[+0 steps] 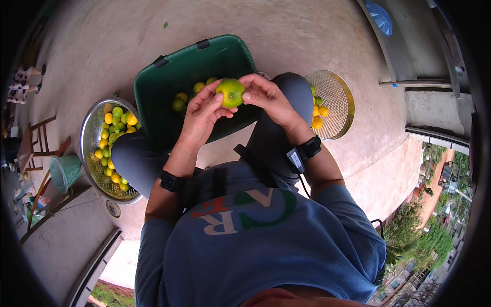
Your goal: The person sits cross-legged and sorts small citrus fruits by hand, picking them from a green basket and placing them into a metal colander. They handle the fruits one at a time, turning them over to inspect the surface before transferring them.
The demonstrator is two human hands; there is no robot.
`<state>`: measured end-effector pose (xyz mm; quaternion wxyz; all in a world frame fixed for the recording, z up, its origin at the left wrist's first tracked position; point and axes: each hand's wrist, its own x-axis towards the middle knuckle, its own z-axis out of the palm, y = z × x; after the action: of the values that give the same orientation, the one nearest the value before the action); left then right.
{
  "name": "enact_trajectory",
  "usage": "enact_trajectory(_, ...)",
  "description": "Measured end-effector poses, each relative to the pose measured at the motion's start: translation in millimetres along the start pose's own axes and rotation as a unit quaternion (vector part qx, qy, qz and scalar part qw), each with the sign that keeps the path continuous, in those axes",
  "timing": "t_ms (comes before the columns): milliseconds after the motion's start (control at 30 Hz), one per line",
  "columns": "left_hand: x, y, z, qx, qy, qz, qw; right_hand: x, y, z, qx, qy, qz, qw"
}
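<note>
A green-yellow citrus fruit (231, 93) is held up between my two hands over a dark green plastic tub (161, 80). My left hand (205, 101) grips its left side with the thumb on the near face. On the opposite side, the thumb and fingers of my right hand (266, 94) pinch it. Several citrus fruits (180, 101) lie in the tub below, partly hidden by my hands and in shadow. To the left, a perforated metal colander (89, 134) holds many green and yellow citrus fruits (115, 126). A shallow perforated metal basket (335, 103) on the right contains several more (317, 122).
My legs (132, 163) flank the tub and partly cover both metal containers. A wooden chair (38, 144) and a light green basket (65, 172) stand at far left. A floor drain (113, 208) lies near the colander. Another person's legs (36, 78) show at the left edge.
</note>
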<state>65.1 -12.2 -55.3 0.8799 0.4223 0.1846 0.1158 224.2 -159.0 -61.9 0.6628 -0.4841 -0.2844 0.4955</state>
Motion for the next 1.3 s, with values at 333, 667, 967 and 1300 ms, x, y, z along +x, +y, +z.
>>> enact_trajectory(333,-1,-1,-2,-0.001,0.006,-0.009,1.0,0,2,-1,-0.014,-0.009,0.003,1.0)
enact_trajectory(667,-4,2,5,0.085,0.017,0.01,0.996,-2,2,-1,0.017,-0.025,0.012,0.999)
enact_trajectory(967,-8,9,10,0.101,-0.007,0.019,0.995,-4,-2,1,0.03,-0.042,0.013,0.999)
enact_trajectory(1300,-7,8,3,-0.058,-0.032,-0.036,0.997,-4,-1,-1,0.021,-0.05,0.028,0.998)
